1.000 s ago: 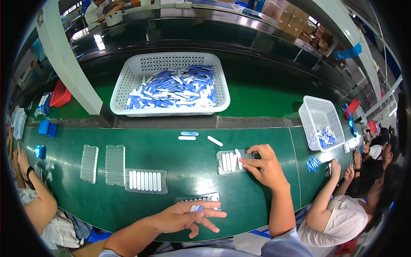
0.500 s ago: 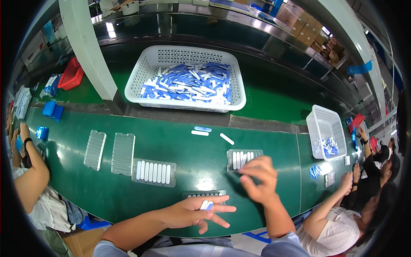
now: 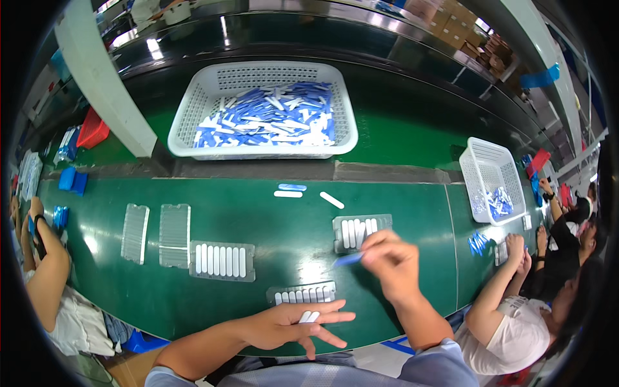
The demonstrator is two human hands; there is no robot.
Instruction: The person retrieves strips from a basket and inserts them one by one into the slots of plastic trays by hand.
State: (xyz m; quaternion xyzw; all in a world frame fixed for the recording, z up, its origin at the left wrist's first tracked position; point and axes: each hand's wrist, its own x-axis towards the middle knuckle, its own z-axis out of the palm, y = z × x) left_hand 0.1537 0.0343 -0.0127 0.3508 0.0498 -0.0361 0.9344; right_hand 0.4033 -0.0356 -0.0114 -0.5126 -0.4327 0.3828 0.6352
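Observation:
My left hand (image 3: 287, 324) is palm up with fingers spread, and two small white oblong sticks (image 3: 309, 317) lie held at its finger bases. Between thumb and fingertips, my right hand (image 3: 391, 266) pinches a blue oblong stick (image 3: 348, 259), slightly blurred. Just beyond it is a clear tray (image 3: 339, 244) with several white sticks in a row, one leaning. Another clear tray of white sticks (image 3: 303, 295) lies beyond my left fingers, which hide part of it. A third filled tray (image 3: 250, 277) sits further left.
Two clear trays without sticks (image 3: 175, 235) lie left. A white basket (image 3: 258, 153) heaped with blue and white sticks stands at the back. Loose sticks (image 3: 332, 200) lie before it. Co-workers' arms (image 3: 55, 258) are at both sides; a smaller basket (image 3: 474, 193) stands right.
My right hand has drawn back a little from the tray, and a blue stick now shows in its pinch. The blue piece seen in my left hand no longer shows. The view has shifted slightly.

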